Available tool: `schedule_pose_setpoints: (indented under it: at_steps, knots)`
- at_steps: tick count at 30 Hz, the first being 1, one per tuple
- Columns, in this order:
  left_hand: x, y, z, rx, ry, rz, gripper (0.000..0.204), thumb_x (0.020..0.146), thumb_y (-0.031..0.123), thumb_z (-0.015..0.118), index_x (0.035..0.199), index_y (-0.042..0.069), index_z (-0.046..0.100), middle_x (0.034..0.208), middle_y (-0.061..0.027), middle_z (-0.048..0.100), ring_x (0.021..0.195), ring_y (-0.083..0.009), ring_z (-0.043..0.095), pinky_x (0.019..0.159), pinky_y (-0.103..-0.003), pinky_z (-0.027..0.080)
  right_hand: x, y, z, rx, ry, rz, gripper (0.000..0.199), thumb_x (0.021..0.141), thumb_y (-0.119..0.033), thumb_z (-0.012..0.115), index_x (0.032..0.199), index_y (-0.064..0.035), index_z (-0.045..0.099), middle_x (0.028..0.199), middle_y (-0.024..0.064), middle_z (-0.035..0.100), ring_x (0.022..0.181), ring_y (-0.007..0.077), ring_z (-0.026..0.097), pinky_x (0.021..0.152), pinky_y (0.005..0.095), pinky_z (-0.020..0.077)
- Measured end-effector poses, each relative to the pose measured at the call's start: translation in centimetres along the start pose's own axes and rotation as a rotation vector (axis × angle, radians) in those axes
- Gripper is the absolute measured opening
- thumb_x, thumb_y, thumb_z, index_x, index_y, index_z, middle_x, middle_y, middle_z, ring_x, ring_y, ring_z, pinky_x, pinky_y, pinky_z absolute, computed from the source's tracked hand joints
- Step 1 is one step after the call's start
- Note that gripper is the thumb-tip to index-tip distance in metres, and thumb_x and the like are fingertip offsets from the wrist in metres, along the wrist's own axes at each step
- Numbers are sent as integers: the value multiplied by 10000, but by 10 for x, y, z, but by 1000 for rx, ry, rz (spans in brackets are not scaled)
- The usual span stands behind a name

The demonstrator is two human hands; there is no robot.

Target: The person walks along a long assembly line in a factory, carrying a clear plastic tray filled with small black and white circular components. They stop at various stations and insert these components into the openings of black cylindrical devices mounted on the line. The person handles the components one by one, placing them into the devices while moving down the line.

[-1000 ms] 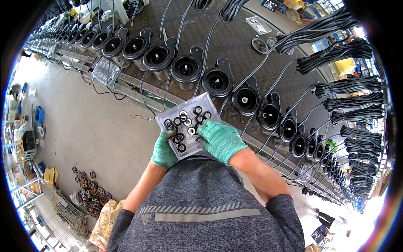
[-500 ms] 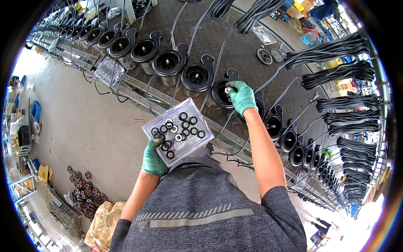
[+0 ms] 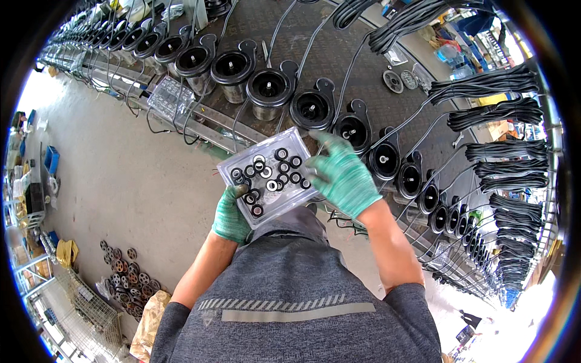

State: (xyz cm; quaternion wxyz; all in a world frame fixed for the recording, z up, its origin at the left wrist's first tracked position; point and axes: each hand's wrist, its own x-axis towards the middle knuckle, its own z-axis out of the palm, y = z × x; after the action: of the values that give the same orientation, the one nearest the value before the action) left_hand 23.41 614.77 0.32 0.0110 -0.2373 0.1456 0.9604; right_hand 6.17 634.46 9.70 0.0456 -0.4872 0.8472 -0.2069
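My left hand (image 3: 232, 216), in a green knit glove, grips a clear plastic box (image 3: 284, 209) by its near left corner. Scattered inside are several small black rings (image 3: 282, 153) with pale metal centres. My right hand (image 3: 346, 174), gloved the same way, is at the box's right edge; its fingers are slightly blurred but look apart, with nothing visible in them. Just beyond stands a black-topped metal housing (image 3: 311, 109) with a central shaft. Another such housing (image 3: 352, 132), a pale piece on its shaft, is partly behind my right hand.
Similar housings (image 3: 269, 86) with cables line the bench (image 3: 254, 30) edge both ways. Bundled black cables (image 3: 484, 80) hang at the right. A clear tray (image 3: 171, 97) sits at the bench's edge. Dark wheels (image 3: 130, 281) lie on the floor by a wire cage (image 3: 91, 302).
My right hand has drawn back from a housing to the box's right edge, its fingers spreading. The box stays in my left hand. The whole view has shifted slightly.
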Motion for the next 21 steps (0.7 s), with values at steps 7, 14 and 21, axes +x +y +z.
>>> schedule_pose_setpoints:
  at_steps: [7,14,21]
  knots:
    - [2,10,-8,-62,-31,-86,646,834,233,712,1429,51,540,1337,-160,662,1174,-330,669,1041,-484,555,1,-17,23,-161,-252,140,305,804,-214,792,1063,-60,744,1601,215,380,1346,459,496,1066,487,518]
    - [5,15,-17,-69,60,-66,624,844,223,683,1423,39,541,1331,-171,664,1177,-341,668,1043,-489,556,9,-13,14,92,-353,218,269,829,-168,766,1037,-11,701,1608,253,360,1366,419,505,1111,474,474]
    - [-2,46,-8,-50,85,38,589,829,207,697,1376,25,575,1294,-189,681,1151,-359,678,1027,-512,558,61,67,20,169,404,308,163,864,-76,737,1014,-83,672,979,93,683,859,295,680,783,388,555]
